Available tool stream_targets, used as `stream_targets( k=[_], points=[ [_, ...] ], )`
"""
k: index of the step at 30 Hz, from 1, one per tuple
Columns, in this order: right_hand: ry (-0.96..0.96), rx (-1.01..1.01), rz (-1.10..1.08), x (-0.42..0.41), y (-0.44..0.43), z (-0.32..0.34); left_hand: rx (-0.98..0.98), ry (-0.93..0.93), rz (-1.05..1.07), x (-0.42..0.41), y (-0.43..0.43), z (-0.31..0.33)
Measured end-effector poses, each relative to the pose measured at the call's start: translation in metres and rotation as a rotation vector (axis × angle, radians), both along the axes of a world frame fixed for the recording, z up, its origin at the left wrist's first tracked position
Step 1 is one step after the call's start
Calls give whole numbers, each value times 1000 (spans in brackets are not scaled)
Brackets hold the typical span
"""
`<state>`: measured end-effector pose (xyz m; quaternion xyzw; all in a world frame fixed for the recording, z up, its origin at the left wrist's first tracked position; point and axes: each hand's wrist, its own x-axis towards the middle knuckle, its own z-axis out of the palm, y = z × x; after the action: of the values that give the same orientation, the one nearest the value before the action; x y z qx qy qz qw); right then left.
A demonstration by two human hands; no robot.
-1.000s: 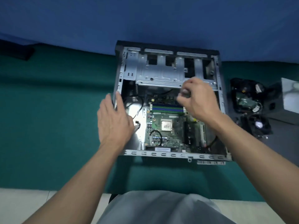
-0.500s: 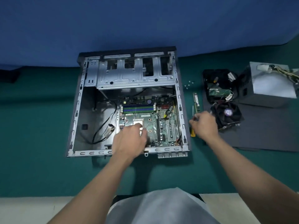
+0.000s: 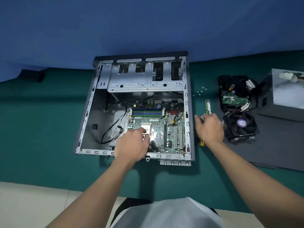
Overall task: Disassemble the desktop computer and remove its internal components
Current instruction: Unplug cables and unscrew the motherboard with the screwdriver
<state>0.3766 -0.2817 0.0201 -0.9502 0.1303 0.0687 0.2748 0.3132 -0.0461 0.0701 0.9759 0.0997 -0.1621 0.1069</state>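
Note:
The open desktop case [image 3: 85, 122] lies flat on the green table. Its motherboard [image 3: 174, 132] sits in the right half, with the bare CPU socket [image 3: 147, 127] and coloured RAM slots [image 3: 147, 112] showing. My left hand [image 3: 131, 143] reaches over the case's near rim, and its relaxed fingers rest on the board at the CPU socket. Just right of the case, my right hand [image 3: 209, 129] lies low over the table and grips a yellow-handled screwdriver [image 3: 201, 143], whose yellow end sticks out below the hand.
To the right of the case lie a RAM stick [image 3: 208, 106] and several loose screws [image 3: 199, 92]. Further right, a cooler fan [image 3: 241, 127], a hard drive [image 3: 233, 94] and the power supply [image 3: 286, 94] sit on a grey panel [image 3: 271, 145]. Black cables lie inside the case's left half.
My right hand left the case interior with the screwdriver and went down to the table on its right. My left hand moved from the case's left wall onto the motherboard.

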Motion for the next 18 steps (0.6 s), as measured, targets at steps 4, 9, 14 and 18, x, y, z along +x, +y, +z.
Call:
stream_targets(
  k=[4, 9, 14, 18],
  points=[
    [-193, 548, -140, 24, -1, 68, -11, -3, -10, 3, 1, -1],
    [-133, 687, 210, 29, 24, 129, 0, -46, -13, 3, 2, -1],
    [-29, 155, 490, 32, 62, 103, -9, -93, -3, 1, 2, -1],
    [39, -153, 541, 38, 87, 76, -29, -90, -24, 2, 4, -2]
  ],
)
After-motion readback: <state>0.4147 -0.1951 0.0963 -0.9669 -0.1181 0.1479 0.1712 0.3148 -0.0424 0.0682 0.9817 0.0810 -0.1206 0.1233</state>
